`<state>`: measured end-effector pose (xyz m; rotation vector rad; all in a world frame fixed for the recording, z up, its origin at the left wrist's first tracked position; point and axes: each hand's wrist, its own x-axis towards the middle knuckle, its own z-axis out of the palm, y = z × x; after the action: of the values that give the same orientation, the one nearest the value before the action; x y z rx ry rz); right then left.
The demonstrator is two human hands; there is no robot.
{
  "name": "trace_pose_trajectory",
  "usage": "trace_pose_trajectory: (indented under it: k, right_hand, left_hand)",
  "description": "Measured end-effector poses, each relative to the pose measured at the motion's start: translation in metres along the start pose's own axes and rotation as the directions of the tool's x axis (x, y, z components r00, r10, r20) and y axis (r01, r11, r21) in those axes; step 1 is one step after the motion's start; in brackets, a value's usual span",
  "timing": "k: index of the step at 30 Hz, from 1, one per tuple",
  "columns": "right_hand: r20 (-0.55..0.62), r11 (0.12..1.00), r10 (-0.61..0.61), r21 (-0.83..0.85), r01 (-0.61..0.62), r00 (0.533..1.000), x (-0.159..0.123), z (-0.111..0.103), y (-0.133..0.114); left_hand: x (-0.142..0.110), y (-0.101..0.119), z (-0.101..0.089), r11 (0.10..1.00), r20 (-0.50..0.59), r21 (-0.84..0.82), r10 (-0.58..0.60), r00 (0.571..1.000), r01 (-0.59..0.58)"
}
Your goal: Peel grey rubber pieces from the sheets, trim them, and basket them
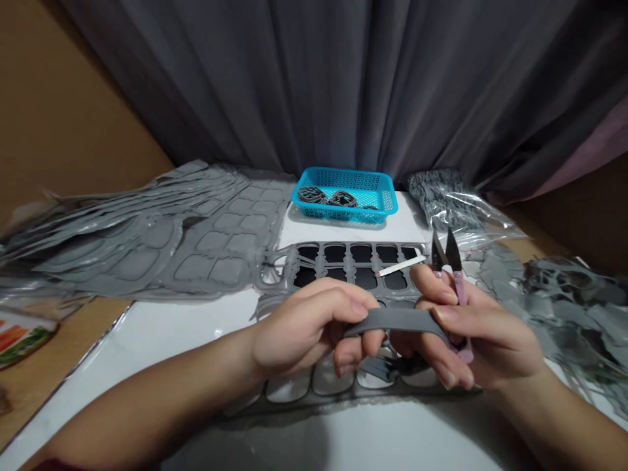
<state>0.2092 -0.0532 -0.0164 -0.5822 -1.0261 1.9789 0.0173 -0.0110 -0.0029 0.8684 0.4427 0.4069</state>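
Note:
My left hand (304,327) pinches one end of a grey rubber strip (397,319). My right hand (471,333) grips the other end and also holds small snips (454,275) with pink handles and dark blades pointing up. Under both hands lies a grey moulded rubber sheet (353,261) with rounded cut-out windows, partly hidden by my hands. A thin white strip (400,265) rests on that sheet near my right fingers.
A blue plastic basket (345,195) holding grey loops stands at the back. A stack of grey sheets in plastic (161,235) lies to the left, and grey scraps (564,301) and a clear bag (451,206) lie to the right. A dark curtain (314,78) hangs behind the white table (147,333).

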Motion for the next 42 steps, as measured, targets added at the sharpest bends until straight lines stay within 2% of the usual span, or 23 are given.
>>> trace_pose_trajectory:
  k: [4, 9, 11, 13, 15, 17, 18, 22, 26, 28, 34, 42]
  right_hand:
    - [-0.015, 1.000, 0.017, -0.015, -0.017, 1.000, 0.001, 0.000, -0.001]
    - [0.000, 0.998, -0.026, -0.056, 0.026, 1.000, 0.002, -0.001, 0.002]
    - [-0.025, 0.990, -0.053, -0.134, 0.049, 0.998, 0.003, -0.002, 0.003]
    - [-0.095, 0.954, -0.120, -0.288, 0.088, 0.988, 0.003, -0.005, 0.004]
    - [-0.152, 0.854, -0.273, -0.493, 0.166, 0.950, 0.002, -0.010, 0.004]
    - [-0.142, 0.694, -0.425, -0.685, 0.222, 0.894, 0.001, -0.015, 0.003]
    - [-0.119, 0.611, -0.460, -0.761, 0.217, 0.880, -0.001, -0.016, 0.002]
    - [-0.025, 0.321, -0.403, -0.940, 0.116, 0.915, -0.006, -0.013, -0.004]
    - [0.084, 0.048, -0.444, -0.992, 0.117, 0.892, -0.008, -0.004, -0.007]
    - [0.120, -0.053, -0.462, -0.993, 0.108, 0.879, -0.008, -0.002, -0.006]
    - [0.150, -0.200, -0.488, -0.978, 0.057, 0.860, -0.009, -0.002, -0.004]
    - [0.165, -0.241, -0.496, -0.969, 0.048, 0.852, -0.007, -0.003, -0.002]
  left_hand:
    - [0.002, -0.003, -0.002, 0.990, 0.034, -0.132, -0.038, 0.999, 0.042]
    - [0.003, -0.002, -0.001, 0.992, 0.018, -0.125, -0.027, 0.999, 0.029]
    - [0.003, -0.002, -0.002, 0.996, -0.009, -0.092, -0.002, 1.000, 0.002]
    - [0.002, -0.002, -0.002, 0.998, -0.022, -0.062, 0.021, 1.000, -0.023]
    - [0.002, -0.002, -0.003, 0.999, -0.031, -0.025, 0.029, 0.999, -0.030]
    - [0.001, -0.001, -0.003, 0.999, -0.044, 0.023, 0.030, 0.999, -0.029]
    - [0.001, 0.000, -0.003, 0.998, -0.051, 0.052, 0.026, 0.998, -0.024]
    - [0.000, 0.001, 0.000, 0.985, -0.077, 0.171, 0.007, 0.997, 0.006]
    - [0.002, 0.001, 0.000, 0.957, -0.065, 0.290, 0.001, 0.998, 0.018]
    - [0.003, 0.001, 0.000, 0.948, -0.049, 0.317, -0.010, 0.999, 0.025]
    - [0.002, 0.005, 0.002, 0.923, -0.043, 0.376, -0.070, 0.997, 0.081]
    - [0.001, 0.004, 0.002, 0.911, -0.039, 0.402, -0.085, 0.996, 0.093]
